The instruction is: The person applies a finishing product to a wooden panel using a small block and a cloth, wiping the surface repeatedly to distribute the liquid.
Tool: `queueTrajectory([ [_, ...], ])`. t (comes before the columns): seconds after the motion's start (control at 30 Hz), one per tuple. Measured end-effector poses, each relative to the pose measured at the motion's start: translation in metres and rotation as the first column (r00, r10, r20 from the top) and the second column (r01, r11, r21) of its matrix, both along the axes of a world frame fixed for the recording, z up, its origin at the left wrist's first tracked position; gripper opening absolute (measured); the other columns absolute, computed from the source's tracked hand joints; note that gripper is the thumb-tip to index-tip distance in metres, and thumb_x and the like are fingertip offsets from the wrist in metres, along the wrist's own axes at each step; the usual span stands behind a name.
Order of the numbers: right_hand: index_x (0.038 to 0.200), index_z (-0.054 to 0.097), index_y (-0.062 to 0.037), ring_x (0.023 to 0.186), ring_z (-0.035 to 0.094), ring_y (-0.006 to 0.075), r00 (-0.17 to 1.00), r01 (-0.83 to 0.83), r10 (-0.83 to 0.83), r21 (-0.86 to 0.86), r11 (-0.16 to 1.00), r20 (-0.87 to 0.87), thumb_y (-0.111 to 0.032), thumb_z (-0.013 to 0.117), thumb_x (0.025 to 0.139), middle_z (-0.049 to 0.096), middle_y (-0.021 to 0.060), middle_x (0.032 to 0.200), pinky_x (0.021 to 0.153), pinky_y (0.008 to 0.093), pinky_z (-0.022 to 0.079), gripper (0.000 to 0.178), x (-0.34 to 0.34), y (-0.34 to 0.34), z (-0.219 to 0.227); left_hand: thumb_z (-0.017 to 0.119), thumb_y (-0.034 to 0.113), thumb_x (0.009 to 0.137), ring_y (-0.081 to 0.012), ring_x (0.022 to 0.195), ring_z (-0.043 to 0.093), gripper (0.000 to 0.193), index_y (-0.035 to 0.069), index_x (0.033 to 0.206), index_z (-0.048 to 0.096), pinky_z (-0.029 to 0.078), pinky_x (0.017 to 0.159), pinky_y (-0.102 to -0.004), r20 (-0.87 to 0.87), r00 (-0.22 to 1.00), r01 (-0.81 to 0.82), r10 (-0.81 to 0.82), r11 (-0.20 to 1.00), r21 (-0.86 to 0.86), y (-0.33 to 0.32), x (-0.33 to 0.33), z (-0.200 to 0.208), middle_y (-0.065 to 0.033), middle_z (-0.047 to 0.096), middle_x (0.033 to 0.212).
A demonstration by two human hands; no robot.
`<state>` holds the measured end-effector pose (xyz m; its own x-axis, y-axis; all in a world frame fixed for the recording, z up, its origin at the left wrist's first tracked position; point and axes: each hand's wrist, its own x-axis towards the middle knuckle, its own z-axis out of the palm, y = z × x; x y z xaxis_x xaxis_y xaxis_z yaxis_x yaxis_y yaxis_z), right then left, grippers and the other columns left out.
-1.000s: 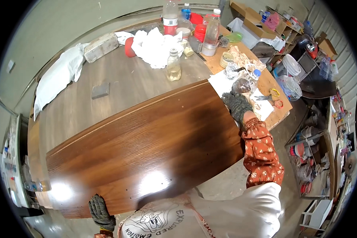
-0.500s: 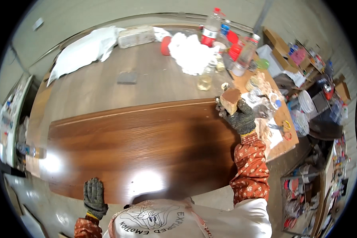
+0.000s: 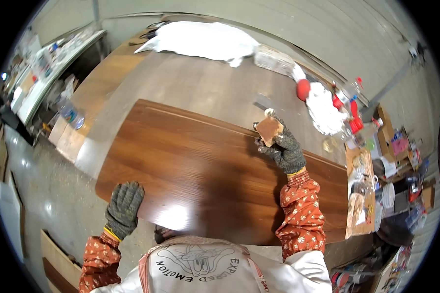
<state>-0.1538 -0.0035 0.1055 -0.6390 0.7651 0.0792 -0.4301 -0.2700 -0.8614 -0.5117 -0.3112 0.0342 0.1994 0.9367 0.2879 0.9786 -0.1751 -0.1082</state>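
Observation:
A glossy brown wood-grain panel (image 3: pixel 181 151) lies on the worktable before me. My right hand (image 3: pixel 288 152), in a dark grey knit glove, grips a tan sponge-like block (image 3: pixel 269 130) with a brown-stained flat face turned up. It is over the panel's far edge, right of the middle; whether the block touches the wood I cannot tell. A small whitish piece shows just beyond the block, too small to make out. My left hand (image 3: pixel 124 207), gloved alike, rests at the panel's near left edge, fingers stretched out and holding nothing.
A small grey flat pad (image 3: pixel 263 101) lies beyond the panel. Along the table's back are a white cloth (image 3: pixel 200 41), a pale wrapped block (image 3: pixel 274 59), a red ball-like thing (image 3: pixel 303 90) and white crumpled cloth (image 3: pixel 322 108). Bottles crowd the right; one bottle (image 3: pixel 71 116) stands left.
The view has swung to the left. My right hand, still gripping the block, has moved leftward along the panel's far edge from its right end. My left hand stays at the near left edge.

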Motion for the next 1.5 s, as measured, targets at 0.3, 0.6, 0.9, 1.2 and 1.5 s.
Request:
queueTrajectory([
  [0.3, 0.137, 0.039, -0.0097, 0.097, 0.055, 0.016, 0.86, -0.024, -0.072, 0.182, 0.983, 0.506, -0.016, 0.072, 0.078, 0.053, 0.0065, 0.113, 0.078, 0.0284, 0.052, 0.068, -0.177, 0.011, 0.007, 0.053, 0.021, 0.075, -0.0336, 0.123, 0.044, 0.054, 0.006, 0.126, 0.052, 0.029, 0.107, -0.0497, 0.12, 0.977, -0.188, 0.178, 0.979, 0.076, -0.002, -0.04, 0.0, -0.0154, 0.048, 0.132],
  [0.6, 0.135, 0.04, -0.0132, 0.111, 0.055, 0.0346, 0.379, -0.463, -0.495, 0.623, 0.63, 0.782, -0.047, 0.059, 0.08, 0.058, 0.0172, 0.12, 0.095, 0.0408, 0.041, 0.067, -0.306, 0.035, 0.017, 0.053, 0.014, 0.078, -0.0311, 0.107, 0.057, 0.035, 0.009, 0.112, 0.061, 0.044, 0.094, -0.0447, 0.248, 0.956, -0.202, 0.159, 0.967, 0.158, 0.003, -0.047, 0.017, -0.0116, 0.059, 0.119],
  [0.9, 0.131, 0.045, -0.0081, 0.102, 0.059, 0.0338, 0.133, -0.702, -0.611, 0.509, 0.498, 0.781, -0.049, 0.05, 0.083, 0.061, 0.0185, 0.112, 0.089, 0.0409, 0.045, 0.063, -0.365, 0.035, 0.015, 0.055, 0.014, 0.08, -0.0284, 0.108, 0.056, 0.029, 0.011, 0.108, 0.062, 0.045, 0.091, -0.0441, 0.37, 0.911, -0.236, 0.179, 0.965, 0.113, 0.004, -0.045, 0.024, -0.0085, 0.061, 0.116],
  [1.2, 0.104, 0.055, -0.0051, 0.088, 0.063, 0.0328, 0.117, -0.699, -0.73, 0.578, 0.421, 0.673, -0.042, 0.056, 0.083, 0.065, 0.0167, 0.095, 0.078, 0.0428, 0.048, 0.042, -0.38, 0.02, 0.011, 0.054, 0.016, 0.083, -0.028, 0.11, 0.056, 0.028, 0.012, 0.11, 0.062, 0.045, 0.091, -0.0433, 0.368, 0.906, -0.263, 0.208, 0.959, 0.106, 0.003, -0.047, 0.019, -0.009, 0.06, 0.118],
  [1.5, 0.123, 0.052, -0.0046, 0.1, 0.061, 0.0355, -0.052, -0.707, -0.672, 0.448, 0.547, 0.739, -0.046, 0.06, 0.081, 0.064, 0.0209, 0.105, 0.09, 0.0409, 0.046, 0.06, -0.352, 0.021, 0.022, 0.049, 0.018, 0.087, -0.0278, 0.113, 0.055, 0.03, 0.01, 0.114, 0.06, 0.044, 0.093, -0.0423, 0.388, 0.902, -0.243, 0.188, 0.965, 0.097, -0.003, -0.05, 0.011, -0.0104, 0.059, 0.122],
])
